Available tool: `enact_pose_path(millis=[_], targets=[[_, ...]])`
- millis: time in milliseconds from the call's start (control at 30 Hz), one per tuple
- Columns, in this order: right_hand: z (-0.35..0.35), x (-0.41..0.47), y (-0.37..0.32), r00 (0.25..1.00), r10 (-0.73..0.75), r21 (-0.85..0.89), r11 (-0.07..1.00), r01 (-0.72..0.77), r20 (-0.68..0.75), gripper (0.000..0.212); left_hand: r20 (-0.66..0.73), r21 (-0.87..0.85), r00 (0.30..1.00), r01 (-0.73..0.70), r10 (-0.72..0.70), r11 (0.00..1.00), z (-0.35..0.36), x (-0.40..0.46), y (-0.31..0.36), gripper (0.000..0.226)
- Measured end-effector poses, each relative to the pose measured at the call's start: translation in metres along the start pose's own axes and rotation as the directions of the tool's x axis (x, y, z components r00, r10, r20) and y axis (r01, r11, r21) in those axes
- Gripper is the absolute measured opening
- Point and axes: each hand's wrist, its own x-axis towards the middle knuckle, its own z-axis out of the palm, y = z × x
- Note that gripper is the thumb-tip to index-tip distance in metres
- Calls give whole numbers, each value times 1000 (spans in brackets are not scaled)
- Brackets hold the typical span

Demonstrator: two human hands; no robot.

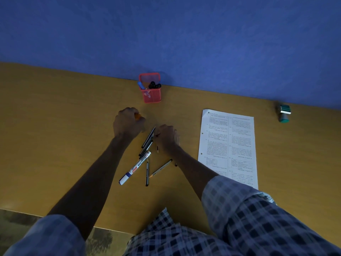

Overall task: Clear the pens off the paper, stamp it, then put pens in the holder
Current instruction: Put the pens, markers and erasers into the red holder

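Observation:
A printed paper lies on the right of the wooden desk with no pens on it. A red mesh holder stands at the back against the blue wall, with a blue marker and dark pens inside. Several pens and a white-and-blue whiteboard marker lie in a loose pile left of the paper. My left hand is closed around an orange object above the pile. My right hand rests on the pile's upper end, fingers pinching a thin pen. A green stamp stands far right.
The wooden desk runs from the blue wall to a front edge near my body. Checked shirt sleeves cover both upper arms. A patterned floor shows at the lower left, beyond the desk edge.

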Motion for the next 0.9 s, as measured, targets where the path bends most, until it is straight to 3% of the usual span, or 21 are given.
enact_pose_path(millis=[133,300,533,633,767,900], targets=[[3,1,1,1000,12,-13,1000,-12,6,17,-50,-14,998,-46,45,999,-3,2,2,28],[-7,8,2,995,74,197,979,-58,-71,14,-235,-73,963,-155,134,985,-18,11,7,19],[-62,32,-22,956,62,484,871,88,-286,15,-435,-240,889,-264,140,934,-55,37,21,27],[-86,44,-34,925,88,555,819,143,-369,15,-498,-209,842,-346,205,915,-66,50,31,25],[-108,59,-44,877,96,561,799,214,-470,7,-484,-170,822,-423,299,890,-68,62,44,31],[-118,73,-46,863,47,458,861,220,-502,10,-412,-146,838,-449,359,881,-58,73,52,32]])
